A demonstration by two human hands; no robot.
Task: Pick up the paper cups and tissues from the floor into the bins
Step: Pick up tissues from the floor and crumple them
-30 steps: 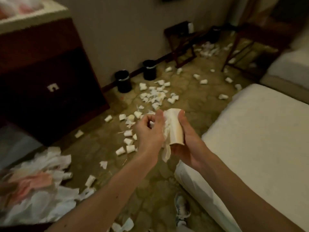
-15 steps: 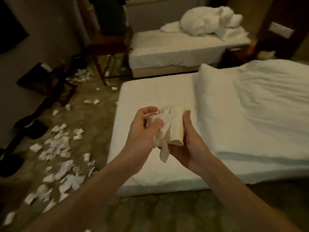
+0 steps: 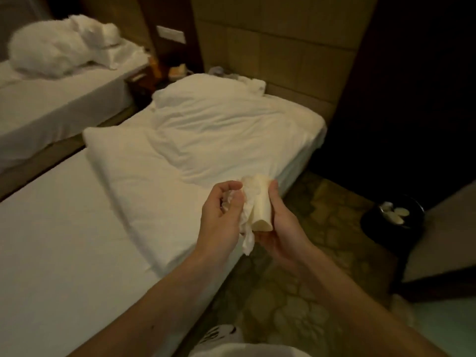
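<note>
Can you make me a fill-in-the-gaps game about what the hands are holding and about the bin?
1. The left hand pinches a crumpled white ____.
2. The right hand holds a paper ____.
3. The bin standing on the floor is ____ in colour.

Missing words: tissue; cup; black.

Materials and finishes observed

Paper cup [image 3: 262, 202] smooth, matt; tissue [image 3: 247, 238] soft, crumpled paper; bed sheet [image 3: 77, 228] matt cloth; bin [image 3: 373, 228] glossy black.
</note>
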